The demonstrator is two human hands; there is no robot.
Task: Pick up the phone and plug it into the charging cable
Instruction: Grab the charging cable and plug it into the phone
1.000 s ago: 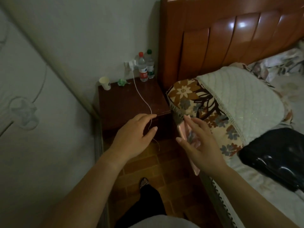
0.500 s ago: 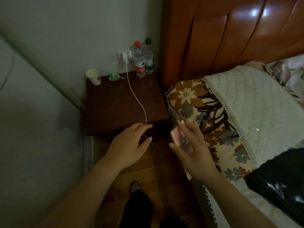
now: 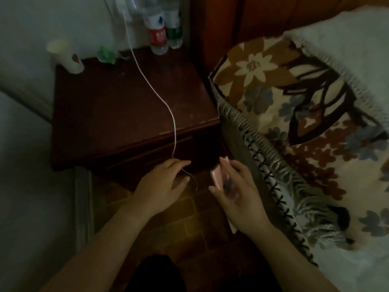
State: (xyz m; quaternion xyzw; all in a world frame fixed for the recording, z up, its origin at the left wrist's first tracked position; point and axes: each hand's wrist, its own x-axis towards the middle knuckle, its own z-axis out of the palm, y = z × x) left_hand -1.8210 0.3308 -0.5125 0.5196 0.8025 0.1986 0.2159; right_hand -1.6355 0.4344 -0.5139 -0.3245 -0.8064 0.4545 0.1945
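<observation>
A pink phone (image 3: 217, 178) stands on edge in my right hand (image 3: 235, 194), just in front of the nightstand. A thin white charging cable (image 3: 156, 92) runs from the wall plug down across the dark wooden nightstand (image 3: 109, 114) and over its front edge. My left hand (image 3: 163, 186) pinches the cable near its free end, which dangles in a small loop between my two hands. The cable's tip hangs a little left of the phone, apart from it.
A paper cup (image 3: 66, 56), a green wrapper (image 3: 107, 54) and two water bottles (image 3: 160, 28) stand at the nightstand's back. A floral pillow (image 3: 294, 114) on the bed lies close on the right. Brick floor (image 3: 189, 228) shows below the hands.
The view has tipped down and closer to the nightstand. Both hands stay in front of its edge, the left still on the cable, the right still holding the phone, slightly nearer each other.
</observation>
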